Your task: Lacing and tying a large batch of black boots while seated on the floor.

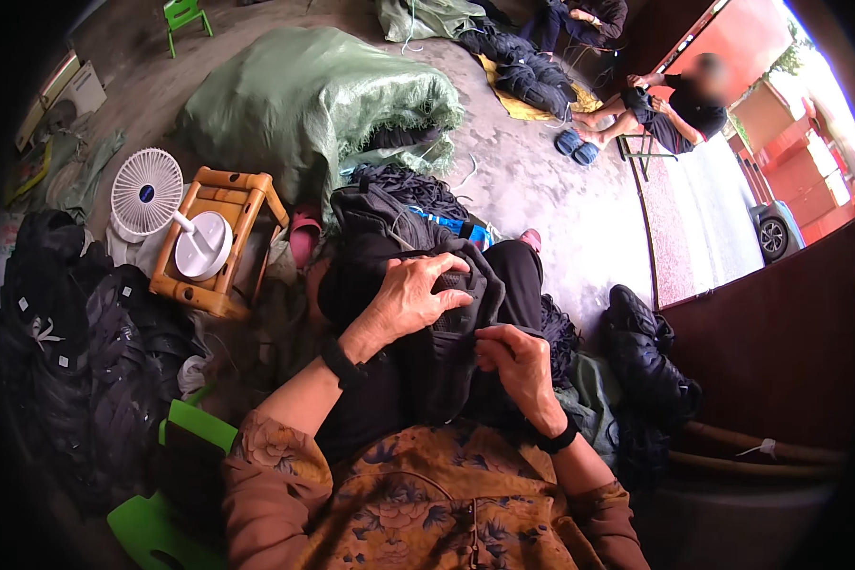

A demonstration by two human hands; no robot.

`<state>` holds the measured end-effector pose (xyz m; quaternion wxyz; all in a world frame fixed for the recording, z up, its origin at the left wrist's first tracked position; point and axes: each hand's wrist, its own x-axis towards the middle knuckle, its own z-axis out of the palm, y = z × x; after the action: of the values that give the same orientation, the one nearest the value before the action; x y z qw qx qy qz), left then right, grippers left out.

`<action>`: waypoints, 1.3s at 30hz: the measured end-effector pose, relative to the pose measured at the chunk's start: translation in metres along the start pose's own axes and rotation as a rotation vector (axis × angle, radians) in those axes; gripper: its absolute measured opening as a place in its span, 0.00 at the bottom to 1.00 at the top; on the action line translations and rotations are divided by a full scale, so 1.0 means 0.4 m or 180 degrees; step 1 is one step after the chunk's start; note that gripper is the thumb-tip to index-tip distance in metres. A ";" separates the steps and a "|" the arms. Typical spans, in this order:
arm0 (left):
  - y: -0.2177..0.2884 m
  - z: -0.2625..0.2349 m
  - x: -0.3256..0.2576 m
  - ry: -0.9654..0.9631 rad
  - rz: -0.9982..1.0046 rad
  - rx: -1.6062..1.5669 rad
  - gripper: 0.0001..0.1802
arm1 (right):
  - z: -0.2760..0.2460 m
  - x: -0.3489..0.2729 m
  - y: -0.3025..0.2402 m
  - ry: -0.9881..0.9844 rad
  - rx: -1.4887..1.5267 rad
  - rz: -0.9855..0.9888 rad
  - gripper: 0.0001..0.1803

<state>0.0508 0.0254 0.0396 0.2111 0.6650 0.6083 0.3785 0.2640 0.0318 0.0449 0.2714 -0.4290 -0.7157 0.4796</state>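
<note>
A black fabric garment [389, 237] lies bunched on my lap. My left hand [413, 294] rests on top of it, fingers curled over a fold and gripping the cloth. My right hand [513, 356] pinches the garment's edge just below and to the right of the left hand. Both wrists wear dark bands. My sleeves are orange-brown with a flower print.
A wooden stool [220, 242] on its side and a white fan [152, 195] sit at my left. A pile of black garments [76, 351] is at far left, and a green sack [304, 95] lies ahead. A green plastic chair [176, 475] is beside me. A person sits at the doorway [679, 100].
</note>
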 end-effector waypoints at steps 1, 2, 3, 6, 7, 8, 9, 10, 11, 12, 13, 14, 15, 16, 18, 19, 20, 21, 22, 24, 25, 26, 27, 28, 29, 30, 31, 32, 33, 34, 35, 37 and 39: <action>-0.002 -0.009 0.006 -0.0230 -0.0094 -0.0060 0.25 | 0.002 -0.001 -0.003 0.0048 -0.0120 -0.0053 0.05; -0.006 -0.015 0.014 -0.0459 -0.0188 -0.0120 0.28 | 0.005 -0.002 -0.004 0.0095 -0.0241 -0.0107 0.05; -0.007 -0.014 0.026 -0.0575 -0.0261 0.0128 0.29 | 0.007 -0.002 -0.004 0.0095 -0.0245 -0.0107 0.05; 0.001 -0.026 0.050 -0.1037 -0.0472 0.0178 0.24 | 0.021 0.004 0.013 0.0233 -0.0854 -0.0356 0.05; 0.004 -0.029 0.053 -0.1019 -0.0476 0.0165 0.21 | 0.027 0.007 0.025 0.0417 -0.1041 -0.0525 0.06; 0.001 -0.028 0.054 -0.1016 -0.0471 0.0167 0.21 | 0.033 0.008 0.031 0.0601 -0.1227 -0.0696 0.07; -0.003 -0.026 0.053 -0.0984 -0.0565 -0.0051 0.23 | 0.041 0.010 0.030 0.0599 -0.1229 -0.0701 0.07; -0.006 -0.025 0.052 -0.0950 -0.0657 -0.0270 0.24 | 0.051 0.012 0.027 0.0694 -0.1425 -0.0770 0.07; -0.008 -0.028 0.050 -0.0943 -0.0655 -0.0272 0.24 | 0.060 0.014 0.025 0.0789 -0.1621 -0.0840 0.08; -0.010 -0.031 0.047 -0.1023 -0.0676 -0.0479 0.24 | 0.068 0.015 0.024 0.0791 -0.1626 -0.0843 0.08; -0.011 -0.033 0.046 -0.1103 -0.0694 -0.0687 0.24 | 0.075 0.017 0.022 0.0849 -0.1617 -0.0843 0.07; -0.012 -0.034 0.047 -0.1100 -0.0688 -0.0690 0.24 | 0.078 0.019 0.023 0.0908 -0.1609 -0.0844 0.07; -0.016 -0.035 0.047 -0.1133 -0.0679 -0.0676 0.24 | 0.078 0.023 0.030 0.0860 -0.1563 -0.0935 0.06; -0.019 -0.035 0.047 -0.1165 -0.0669 -0.0662 0.24 | 0.073 0.025 0.032 0.0857 -0.1565 -0.0940 0.06; -0.019 -0.021 0.043 -0.1035 -0.0622 -0.0475 0.24 | 0.053 0.032 0.034 0.0178 -0.0522 -0.0312 0.06; -0.019 -0.014 0.041 -0.0912 -0.0575 -0.0286 0.23 | 0.043 0.039 0.034 0.0176 -0.0526 -0.0310 0.06; -0.021 -0.010 0.040 -0.0911 -0.0578 -0.0291 0.23 | 0.033 0.049 0.033 -0.0116 -0.0137 -0.0118 0.07; -0.022 -0.008 0.040 -0.0856 -0.0542 -0.0311 0.23 | 0.025 0.058 0.031 -0.0410 0.0251 0.0070 0.08; -0.023 -0.007 0.039 -0.0800 -0.0507 -0.0331 0.23 | 0.021 0.061 0.028 -0.0418 0.0247 0.0068 0.08; -0.021 -0.016 0.034 -0.0869 -0.0529 -0.0468 0.23 | 0.018 0.066 0.016 -0.0594 0.0494 0.0247 0.09; -0.019 -0.022 0.032 -0.0945 -0.0546 -0.0603 0.23 | 0.024 0.064 0.007 -0.0435 0.0631 0.0345 0.09; -0.017 -0.026 0.033 -0.0935 -0.0548 -0.0601 0.23 | 0.026 0.061 -0.001 -0.0442 0.0628 0.0339 0.09; -0.016 -0.032 0.031 -0.0998 -0.0623 -0.0757 0.23 | 0.030 0.058 -0.007 -0.0175 0.0253 0.0255 0.10; -0.016 -0.036 0.029 -0.1061 -0.0697 -0.0914 0.24 | 0.035 0.057 -0.011 0.0094 -0.0121 0.0169 0.10; -0.017 -0.038 0.028 -0.1051 -0.0708 -0.0910 0.24 | 0.033 0.057 -0.010 0.0173 -0.0160 0.0212 0.13; -0.017 -0.036 0.029 -0.1031 -0.0723 -0.0926 0.23 | 0.034 0.057 -0.012 0.0167 -0.0165 0.0213 0.13; -0.016 -0.033 0.030 -0.1012 -0.0737 -0.0943 0.23 | 0.035 0.058 -0.015 0.0045 0.0026 0.0323 0.13; -0.016 -0.029 0.029 -0.1007 -0.0739 -0.0948 0.23 | 0.037 0.058 -0.018 -0.0076 0.0217 0.0433 0.14; -0.017 -0.023 0.029 -0.0912 -0.0712 -0.0833 0.23 | 0.042 0.056 -0.023 -0.0081 0.0212 0.0432 0.14; -0.019 -0.018 0.029 -0.0815 -0.0685 -0.0717 0.23 | 0.051 0.052 -0.029 -0.0113 0.0387 0.0614 0.16; -0.025 -0.013 0.031 -0.0806 -0.0683 -0.0719 0.23 | 0.060 0.048 -0.032 -0.0144 0.0562 0.0794 0.17; -0.036 -0.004 0.040 -0.0858 -0.0513 -0.0390 0.23 | 0.075 0.043 -0.004 0.0051 -0.0419 0.0000 0.18; -0.038 0.000 0.045 -0.0833 -0.0438 -0.0253 0.23 | 0.090 0.039 -0.023 0.0343 -0.1966 -0.1118 0.20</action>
<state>0.0404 0.0454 0.0326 0.3402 0.6565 0.6042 0.2969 0.2244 0.0278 0.0389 0.2446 -0.3859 -0.8744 0.1634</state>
